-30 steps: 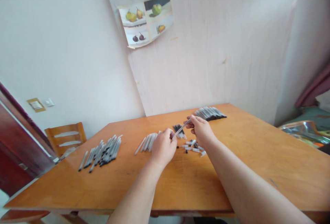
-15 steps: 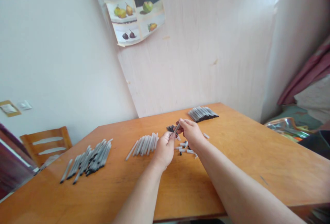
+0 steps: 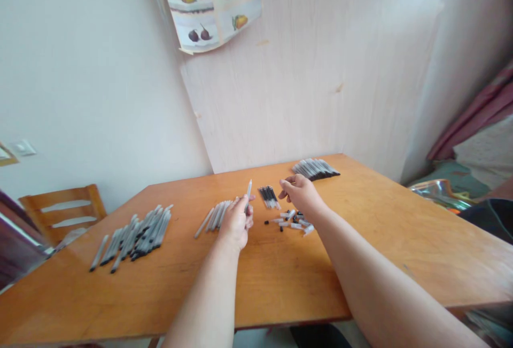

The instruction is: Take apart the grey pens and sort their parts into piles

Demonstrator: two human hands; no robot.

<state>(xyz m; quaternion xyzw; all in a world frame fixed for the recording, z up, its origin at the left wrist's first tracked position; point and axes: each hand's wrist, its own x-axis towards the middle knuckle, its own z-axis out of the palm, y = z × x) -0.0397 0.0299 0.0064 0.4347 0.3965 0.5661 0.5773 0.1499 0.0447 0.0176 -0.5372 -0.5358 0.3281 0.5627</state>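
My left hand [image 3: 235,224] is closed around a pen [image 3: 249,190], its pointed end sticking up above the fingers. Just behind that hand lies a row of pale pen barrels [image 3: 214,216], partly covered by it. My right hand [image 3: 300,192] hovers over the table with fingers loosely bent and slightly apart; nothing shows between them. Below it lie scattered small caps and black plugs [image 3: 295,225], some hidden by the wrist. A short row of dark refills [image 3: 269,197] rests between my two hands, farther back.
A large pile of grey pens with black ends [image 3: 138,236] lies on the left of the wooden table [image 3: 192,294]. Another neat row of pens [image 3: 315,169] lies at the back right. A wooden chair [image 3: 64,211] stands at the left, and a wall closes off the far edge.
My hands have come apart. The left one has drawn left with the pen, now upright; the right one has let go of it. The view has tilted slightly downward.
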